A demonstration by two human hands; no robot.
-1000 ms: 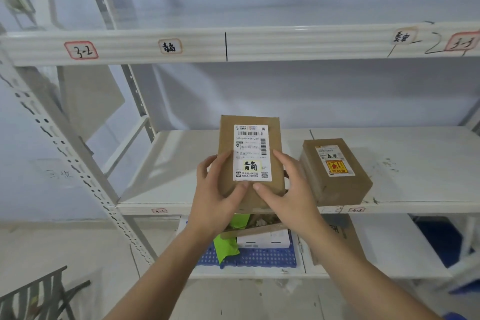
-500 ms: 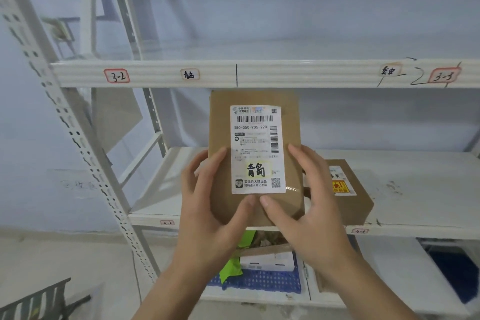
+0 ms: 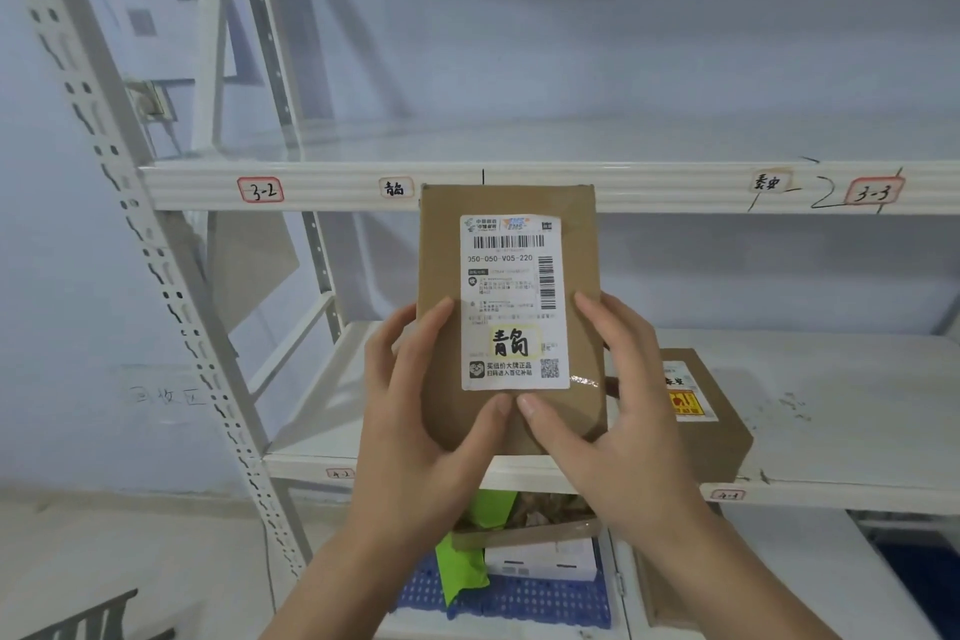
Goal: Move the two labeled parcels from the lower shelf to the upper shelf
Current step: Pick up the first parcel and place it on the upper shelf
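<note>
A flat brown parcel (image 3: 441, 276) with a white shipping label and yellow-marked handwriting is held up in front of me, its top edge level with the upper shelf's front rail (image 3: 623, 185). My left hand (image 3: 421, 421) grips its lower left side and my right hand (image 3: 618, 411) its lower right side, thumbs meeting under the label. A second brown parcel (image 3: 722, 437) with a white and yellow label lies on the lower shelf (image 3: 857, 405), partly hidden behind my right hand.
A perforated white upright (image 3: 171, 286) slants down the left side. Below the lower shelf sit a blue crate (image 3: 519, 598), green wrapping (image 3: 462, 566), a white box (image 3: 545, 561) and an open carton. The rail carries handwritten tags reading 3-2 and 3-3.
Both hands have lifted the labeled parcel off the lower shelf up to the level of the upper shelf's rail. The second parcel has stayed in place.
</note>
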